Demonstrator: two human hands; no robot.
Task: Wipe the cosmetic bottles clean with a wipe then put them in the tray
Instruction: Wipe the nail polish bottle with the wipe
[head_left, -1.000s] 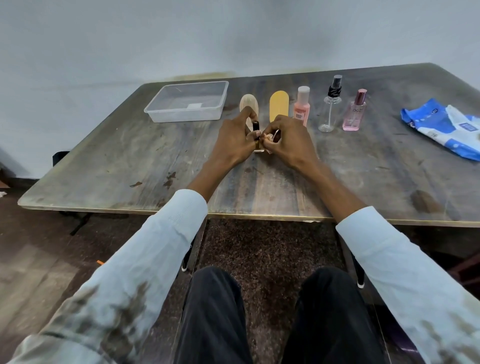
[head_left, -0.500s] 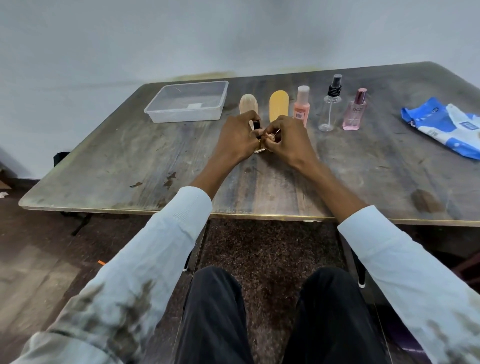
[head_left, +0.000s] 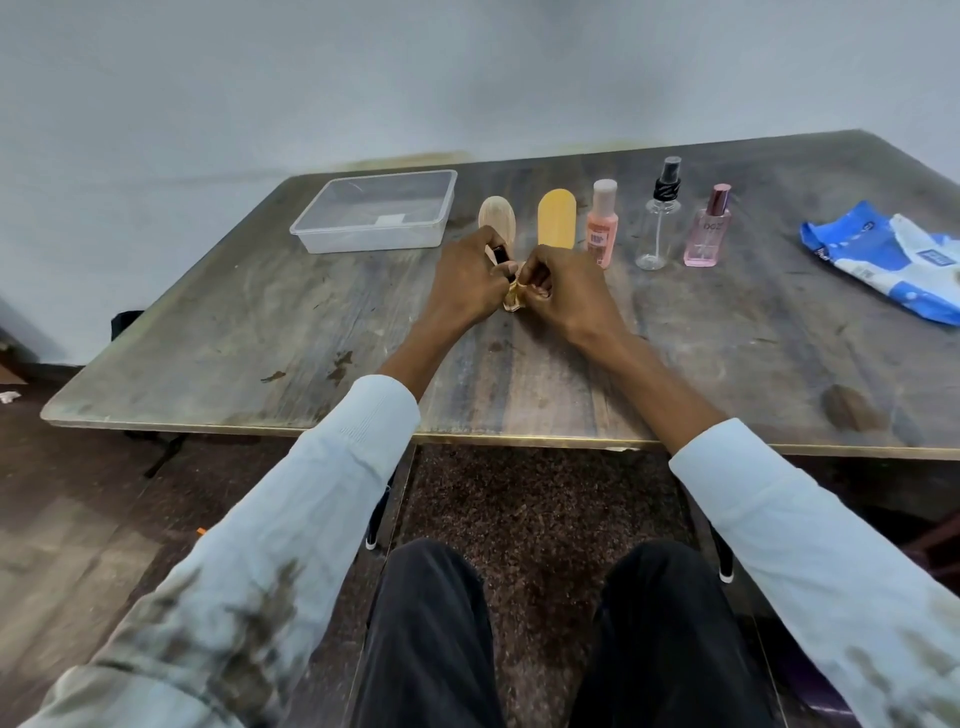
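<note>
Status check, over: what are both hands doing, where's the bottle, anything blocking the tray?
Left hand grips small dark-capped bottle. Right hand pinches wipe against it. Tray far left, holds no bottles; path unobstructed.

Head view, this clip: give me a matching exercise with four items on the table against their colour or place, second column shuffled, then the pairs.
Column one:
1. tray
2. spray bottle
3. wipes pack
4. small bottle

Column two:
A. blue and white, at the table's right end
B. gripped in the left hand
C. clear plastic, nothing inside but a small white patch
D. clear body, black pump top

Pairs: 1-C, 2-D, 3-A, 4-B
</note>
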